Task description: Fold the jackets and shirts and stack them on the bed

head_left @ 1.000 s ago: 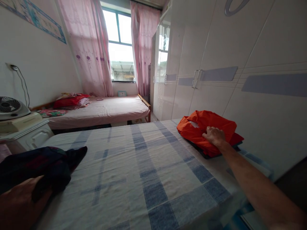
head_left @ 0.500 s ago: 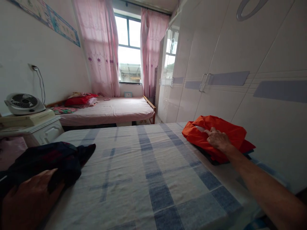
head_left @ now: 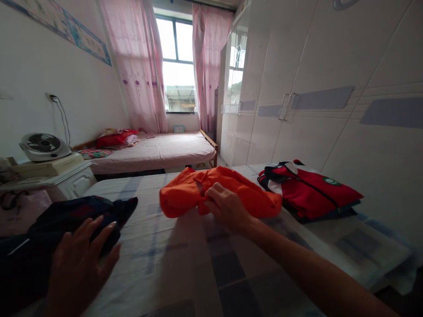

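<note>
My right hand (head_left: 228,204) is closed on an orange garment (head_left: 188,193), gripping it near its middle. The garment hangs bunched over the centre of the bed, and its lower edge casts a shadow on the sheet. Beside it on the right lies a stack of folded clothes, topped by a red jacket (head_left: 317,189) with a dark collar and a green round badge. At the lower left, my left hand (head_left: 82,251) is over a dark navy garment (head_left: 72,215), its fingers spread and apart.
The blue-and-white checked bedsheet (head_left: 145,259) spreads beneath the clothes. A white wardrobe (head_left: 304,141) lines the right side. Behind stands a second bed (head_left: 172,149) with a pink sheet. On the left, a fan (head_left: 46,145) sits on a cabinet, near a pink bag (head_left: 23,211).
My right hand has lifted the orange garment off the stack and carried it left, uncovering the red jacket. My left hand's fingers have spread over the navy garment.
</note>
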Demonstrator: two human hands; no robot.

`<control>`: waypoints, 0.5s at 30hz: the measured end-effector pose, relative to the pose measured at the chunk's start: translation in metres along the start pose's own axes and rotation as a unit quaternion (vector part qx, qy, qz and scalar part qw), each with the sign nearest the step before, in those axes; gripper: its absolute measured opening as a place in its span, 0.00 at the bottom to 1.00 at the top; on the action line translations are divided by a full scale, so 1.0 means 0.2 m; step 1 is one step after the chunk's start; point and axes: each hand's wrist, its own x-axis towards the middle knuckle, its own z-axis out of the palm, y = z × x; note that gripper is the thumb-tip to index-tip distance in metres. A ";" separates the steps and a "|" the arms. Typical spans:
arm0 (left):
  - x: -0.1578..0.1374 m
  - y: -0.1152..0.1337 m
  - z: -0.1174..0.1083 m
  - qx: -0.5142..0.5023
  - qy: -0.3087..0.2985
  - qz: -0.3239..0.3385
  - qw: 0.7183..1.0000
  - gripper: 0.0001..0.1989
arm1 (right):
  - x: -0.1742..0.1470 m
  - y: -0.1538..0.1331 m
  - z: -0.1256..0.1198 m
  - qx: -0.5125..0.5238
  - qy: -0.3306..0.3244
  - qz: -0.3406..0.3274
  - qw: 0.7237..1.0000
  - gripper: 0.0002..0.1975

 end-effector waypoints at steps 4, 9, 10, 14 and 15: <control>0.06 0.28 -0.03 -0.017 -0.054 0.076 0.995 0.32 | -0.01 -0.24 0.16 0.137 -0.083 -0.066 0.985 0.04; 0.08 0.51 0.05 -0.026 -0.126 0.101 0.987 0.22 | -0.06 -0.02 0.05 0.188 0.040 0.078 0.978 0.07; 0.08 0.54 0.07 -0.025 -0.120 0.097 0.988 0.21 | -0.08 0.10 0.02 0.173 0.076 0.136 0.973 0.08; 0.07 0.63 0.09 -0.036 -0.094 0.084 0.991 0.10 | -0.23 0.61 -0.03 0.138 0.168 0.324 0.920 0.11; 0.06 0.65 0.09 -0.040 -0.090 0.089 0.991 0.08 | -0.28 0.71 -0.02 0.132 0.187 0.355 0.906 0.12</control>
